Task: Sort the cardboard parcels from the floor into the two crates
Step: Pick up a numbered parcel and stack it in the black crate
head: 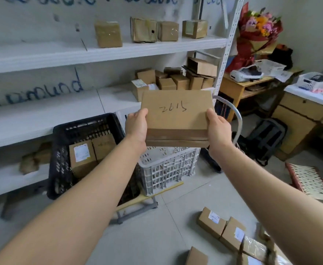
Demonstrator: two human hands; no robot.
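Observation:
I hold a flat brown cardboard parcel (176,115) with handwritten numbers on its top, raised in front of me above the white crate (168,167). My left hand (136,127) grips its left edge and my right hand (217,129) grips its right edge, thumbs on top. To the left stands the black crate (61,150), which holds two parcels, one of them labelled (81,156). Several more parcels (221,228) lie on the floor at the lower right.
White shelving (99,52) with more boxes runs along the left and back. Both crates sit on a low trolley (137,209). A wooden desk (239,87), a cabinet (300,115), a backpack (267,136) and a woven mat (309,182) stand on the right.

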